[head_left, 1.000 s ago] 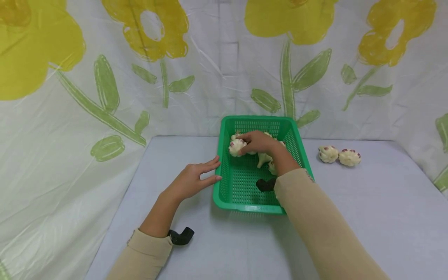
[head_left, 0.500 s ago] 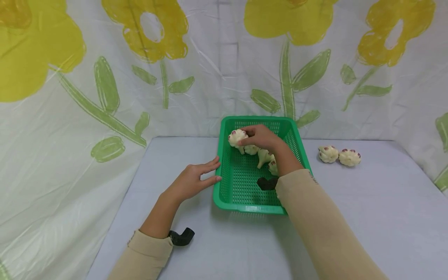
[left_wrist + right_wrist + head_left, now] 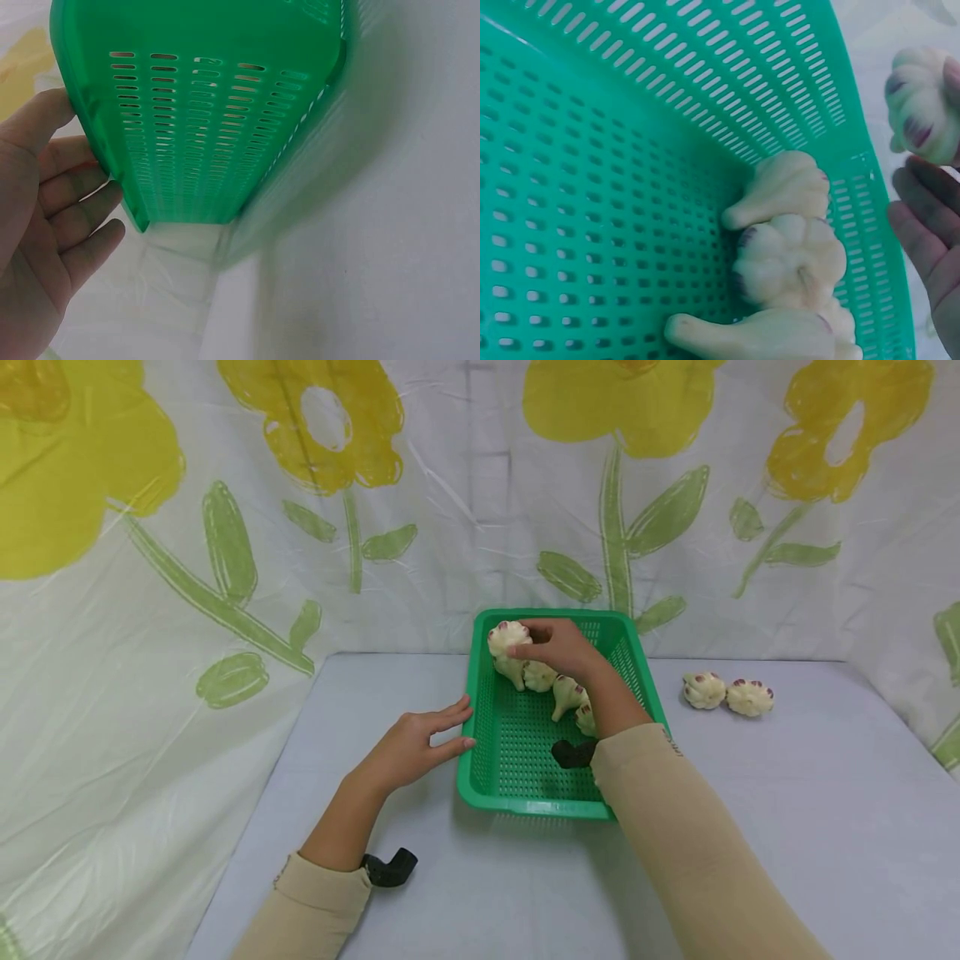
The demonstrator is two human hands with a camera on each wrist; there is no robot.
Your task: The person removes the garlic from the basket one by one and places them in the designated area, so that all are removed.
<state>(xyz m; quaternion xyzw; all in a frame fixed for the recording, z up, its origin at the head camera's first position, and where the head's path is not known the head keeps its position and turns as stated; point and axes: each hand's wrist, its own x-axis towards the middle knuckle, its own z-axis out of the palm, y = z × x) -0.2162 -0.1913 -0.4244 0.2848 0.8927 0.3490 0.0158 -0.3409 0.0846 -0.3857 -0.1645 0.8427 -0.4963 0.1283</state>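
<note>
A garlic bulb [image 3: 507,637] with purple-tinged cloves is held between the thumb and fingers of my right hand [image 3: 558,652]. It is raised over the back left of a green plastic basket [image 3: 536,808]. In the right wrist view the held bulb [image 3: 921,105] shows near the basket's upper edge, partly cut off by the frame. Below lie several more bulbs, among them a pale one [image 3: 791,259] and a long-stemmed one [image 3: 761,335]. My left hand [image 3: 408,747] touches the basket's left rim with extended fingers; the left wrist view shows those fingertips at the rim [image 3: 120,176].
Two garlic bulbs, a left one [image 3: 703,690] and a right one [image 3: 749,697], lie together on the white table [image 3: 795,827] right of the basket. Behind hangs a white sheet [image 3: 450,560] painted with yellow flowers. The right forearm covers part of the basket's right side.
My right hand has lifted the garlic bulb up and toward the back of the basket, uncovering other bulbs below. The left hand and basket have stayed in place.
</note>
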